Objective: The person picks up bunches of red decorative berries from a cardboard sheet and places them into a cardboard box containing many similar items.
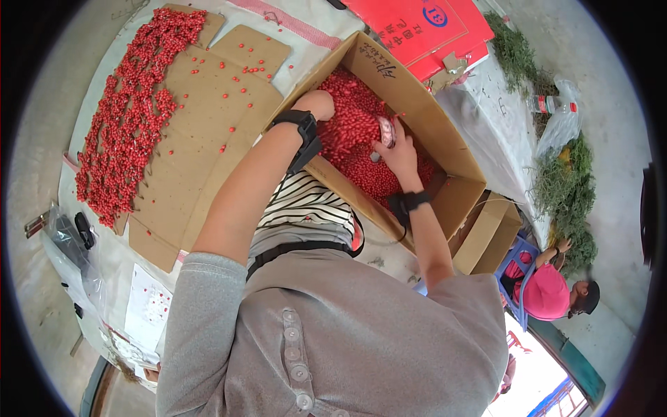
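A cardboard box (445, 142) stands in front of me, with many small red berries (379, 177) in it. My left hand (318, 104) reaches over the box's near left wall into a blurred mass of red berries (344, 128); its fingers are hidden. Inside the box, my right hand (399, 156) has its fingers closed on a pale pinkish rounded object (387, 131) with a bright rim. This object sits at the right end of the blurred berry mass; whether the two are joined I cannot tell. Black bands are on both wrists.
Red berry sprays (132, 111) cover the left of a flat cardboard sheet (201, 132), with loose berries nearby. A red box (417, 31) lies beyond my box. A smaller carton (490, 233) stands at right. Further right are green plants (566, 191) and a person in pink (545, 292).
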A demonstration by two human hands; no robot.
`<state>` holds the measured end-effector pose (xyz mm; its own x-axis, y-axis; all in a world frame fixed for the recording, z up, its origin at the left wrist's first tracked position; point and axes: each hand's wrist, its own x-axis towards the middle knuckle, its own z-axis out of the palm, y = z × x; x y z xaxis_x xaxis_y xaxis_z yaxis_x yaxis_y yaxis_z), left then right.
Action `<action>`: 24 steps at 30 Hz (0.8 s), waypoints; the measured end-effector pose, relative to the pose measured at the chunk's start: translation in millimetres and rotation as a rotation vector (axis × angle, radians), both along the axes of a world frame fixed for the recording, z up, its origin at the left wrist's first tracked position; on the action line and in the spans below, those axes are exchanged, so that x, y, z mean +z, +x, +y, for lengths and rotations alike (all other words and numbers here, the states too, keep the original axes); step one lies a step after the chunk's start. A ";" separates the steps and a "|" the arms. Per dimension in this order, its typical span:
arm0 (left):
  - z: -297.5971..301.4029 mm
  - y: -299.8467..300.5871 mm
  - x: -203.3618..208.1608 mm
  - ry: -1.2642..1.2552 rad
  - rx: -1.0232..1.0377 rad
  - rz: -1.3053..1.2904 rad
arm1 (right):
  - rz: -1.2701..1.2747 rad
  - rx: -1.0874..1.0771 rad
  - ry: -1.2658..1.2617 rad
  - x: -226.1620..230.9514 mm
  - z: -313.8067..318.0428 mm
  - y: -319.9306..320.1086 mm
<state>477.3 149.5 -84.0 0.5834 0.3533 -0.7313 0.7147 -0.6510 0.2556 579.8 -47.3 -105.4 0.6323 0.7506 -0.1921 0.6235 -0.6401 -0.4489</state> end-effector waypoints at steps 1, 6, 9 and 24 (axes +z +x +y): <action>0.0 -0.4 3.7 0.004 0.008 -0.002 | -0.057 -0.086 -0.166 -28.7 -5.2 6.7; -4.3 -6.5 25.6 -0.061 0.035 -0.057 | 0.437 -0.422 -0.299 -189.9 -58.6 48.8; -3.7 2.3 23.6 -0.050 0.028 -0.105 | 0.465 -0.561 -0.583 -227.4 -72.4 60.2; 1.1 -6.6 3.5 -0.287 0.273 -0.064 | 0.787 -0.051 0.609 42.4 -13.5 -4.1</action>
<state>470.7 150.6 -80.5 0.5441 0.2882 -0.7880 0.8282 -0.3350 0.4493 575.7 -60.8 -63.0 0.5246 0.8358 -0.1617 -0.0147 -0.1811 -0.9834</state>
